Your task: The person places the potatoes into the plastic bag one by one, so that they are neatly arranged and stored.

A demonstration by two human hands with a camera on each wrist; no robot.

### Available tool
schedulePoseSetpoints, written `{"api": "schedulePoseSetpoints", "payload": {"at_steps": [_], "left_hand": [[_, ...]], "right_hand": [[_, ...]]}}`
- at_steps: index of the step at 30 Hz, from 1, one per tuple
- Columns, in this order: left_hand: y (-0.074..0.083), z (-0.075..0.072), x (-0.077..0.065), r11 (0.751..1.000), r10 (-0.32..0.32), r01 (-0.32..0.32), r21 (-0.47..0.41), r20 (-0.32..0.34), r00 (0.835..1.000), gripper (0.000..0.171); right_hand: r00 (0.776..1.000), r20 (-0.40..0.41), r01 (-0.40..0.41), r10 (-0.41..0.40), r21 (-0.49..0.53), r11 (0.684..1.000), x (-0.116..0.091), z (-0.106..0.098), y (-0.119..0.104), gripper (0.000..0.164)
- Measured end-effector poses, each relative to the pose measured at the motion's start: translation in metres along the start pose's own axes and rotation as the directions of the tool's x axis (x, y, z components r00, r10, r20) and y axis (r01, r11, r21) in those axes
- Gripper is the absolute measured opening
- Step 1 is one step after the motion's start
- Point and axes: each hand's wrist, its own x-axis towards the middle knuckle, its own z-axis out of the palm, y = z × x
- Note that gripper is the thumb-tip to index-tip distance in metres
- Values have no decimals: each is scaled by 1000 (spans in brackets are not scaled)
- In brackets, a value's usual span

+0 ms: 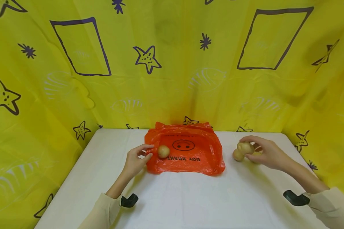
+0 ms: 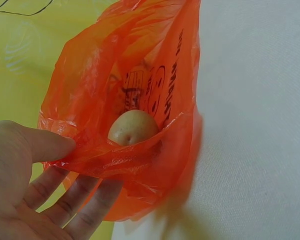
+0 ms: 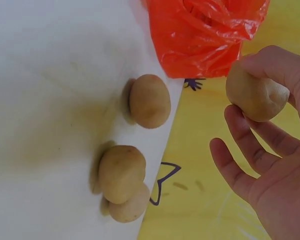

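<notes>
A red plastic bag (image 1: 209,156) with a printed smiling face lies with its mouth spread wide on the white table. Inside it, toward the left side, rests one potato (image 1: 163,151). My left hand (image 1: 135,161) pinches the bag's left rim between thumb and fingers. To the right of the bag, my right hand (image 1: 269,155) holds a potato (image 3: 255,95) between thumb and fingertips, raised off the table. Beneath and beside that hand are a single potato (image 3: 150,101) and two touching potatoes (image 3: 122,172) on the table; in the head view they are partly hidden.
A yellow curtain (image 1: 172,89) with dark star and fish drawings hangs behind the white table (image 1: 183,200) and along both sides. The bag sits close to the table's back edge. Each wrist wears a dark camera mount (image 1: 296,197).
</notes>
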Motion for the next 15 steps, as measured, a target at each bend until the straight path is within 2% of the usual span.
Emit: {"api": "schedulePoseSetpoints", "payload": {"at_steps": [15], "left_hand": [[2,0,-1,1000,12,-12,-11,-3,1000,27]], "right_hand": [[998,25,62,-63,60,996,14,10,-27,57]]}}
